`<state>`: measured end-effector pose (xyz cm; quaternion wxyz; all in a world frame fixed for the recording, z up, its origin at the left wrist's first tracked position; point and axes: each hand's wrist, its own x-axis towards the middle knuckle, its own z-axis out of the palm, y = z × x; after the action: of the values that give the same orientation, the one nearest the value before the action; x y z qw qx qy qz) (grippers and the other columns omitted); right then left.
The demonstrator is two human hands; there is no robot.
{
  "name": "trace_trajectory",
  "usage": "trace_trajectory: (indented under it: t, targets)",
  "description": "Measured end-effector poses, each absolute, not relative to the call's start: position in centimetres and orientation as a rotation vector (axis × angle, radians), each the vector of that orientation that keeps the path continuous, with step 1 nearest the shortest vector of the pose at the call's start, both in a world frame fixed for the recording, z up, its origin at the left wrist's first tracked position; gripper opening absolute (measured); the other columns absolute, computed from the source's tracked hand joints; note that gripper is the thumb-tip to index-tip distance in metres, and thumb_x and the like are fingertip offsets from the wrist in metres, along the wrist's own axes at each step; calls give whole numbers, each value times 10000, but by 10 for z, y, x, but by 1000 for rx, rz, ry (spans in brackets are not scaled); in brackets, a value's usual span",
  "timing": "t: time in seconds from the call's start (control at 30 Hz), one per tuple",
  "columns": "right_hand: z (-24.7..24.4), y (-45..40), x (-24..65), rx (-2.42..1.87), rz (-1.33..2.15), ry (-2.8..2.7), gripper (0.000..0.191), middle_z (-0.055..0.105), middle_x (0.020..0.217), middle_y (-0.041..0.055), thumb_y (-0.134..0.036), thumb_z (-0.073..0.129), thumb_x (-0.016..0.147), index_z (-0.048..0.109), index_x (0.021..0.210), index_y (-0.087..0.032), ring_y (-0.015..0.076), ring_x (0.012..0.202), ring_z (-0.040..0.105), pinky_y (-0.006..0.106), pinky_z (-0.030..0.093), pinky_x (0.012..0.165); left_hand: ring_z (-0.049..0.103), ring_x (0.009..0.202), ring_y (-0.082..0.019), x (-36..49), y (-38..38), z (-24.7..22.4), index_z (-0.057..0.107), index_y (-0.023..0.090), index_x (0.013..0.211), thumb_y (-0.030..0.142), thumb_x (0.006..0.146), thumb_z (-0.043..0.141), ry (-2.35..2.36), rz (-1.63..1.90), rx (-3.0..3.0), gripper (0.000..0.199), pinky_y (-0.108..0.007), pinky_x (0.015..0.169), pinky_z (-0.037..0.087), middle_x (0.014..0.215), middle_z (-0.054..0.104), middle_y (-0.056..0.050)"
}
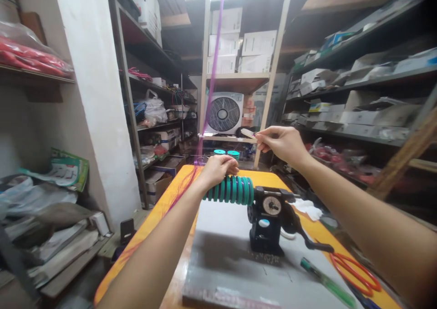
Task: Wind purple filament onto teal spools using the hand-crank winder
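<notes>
The green spool (237, 191) is in the middle of the frame, on the left side of the black winder (258, 237). The left hand (220, 169) is at the top left of the spool, with its fingers curled. I cannot tell if it grips anything. The right hand (282, 143) is up higher, right of the middle and well apart from the spool. Its finger and thumb pinch a white strip (248, 133), which points left. Purple thread (213, 63) hangs from the top of the frame, left of both hands.
</notes>
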<state>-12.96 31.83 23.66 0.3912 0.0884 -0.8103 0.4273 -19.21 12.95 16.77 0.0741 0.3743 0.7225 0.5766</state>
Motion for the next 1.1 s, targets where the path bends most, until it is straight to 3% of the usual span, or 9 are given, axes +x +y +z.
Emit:
trace_trajectory:
  t: [0.27,0.47,0.63,0.7,0.83,0.97,1.1]
  targets:
    - [232,280,-72,406,1174,-1974,250,646,689,45,-380,710,746,677,822,-144,86,545,554,204,468,522,612,711,-16,-197,132,173,544,51,991,421,832,419,2195,1623,1069,422,-145,744,518,963,632,-105]
    - [136,255,-22,33,1909,-2001,330,592,676,7,-462,666,783,554,835,-156,104,578,590,219,491,535,608,696,-20,-217,137,177,555,22,1004,350,830,423,2158,1427,991,395,-142,727,500,989,624,-130]
    - [94,257,-19,-332,2168,-1874,602,587,704,13,-462,767,664,522,1106,-134,118,590,582,243,486,554,608,716,-27,-241,143,171,591,45,1003,442,736,573,2117,1319,940,479,-153,735,497,978,632,-104]
    - [95,259,-21,-283,2050,-2068,590,581,671,15,-499,728,693,560,1113,-120,119,559,559,249,456,530,603,716,-25,-248,144,169,607,56,988,479,671,633,2117,1287,912,529,-146,726,488,971,635,-90]
    - [98,264,-20,-198,1559,-2411,458,536,542,9,-562,602,784,650,932,-132,118,474,470,267,377,492,583,705,-1,-256,146,168,621,75,1029,514,581,691,2121,1207,873,631,-106,700,455,967,637,-73]
    - [88,267,-12,-4,959,-2321,255,634,786,53,-452,598,826,705,847,-221,175,685,562,321,435,629,566,692,20,-262,147,167,639,103,1035,500,553,712,2143,1103,880,629,-81,673,427,997,634,-50]
    - [85,266,-7,258,674,-2101,103,580,958,71,-251,599,846,697,876,-265,190,887,554,340,451,757,534,657,41,-267,148,167,659,119,1013,500,561,705,2182,1038,911,592,-71,639,398,1008,633,-28]
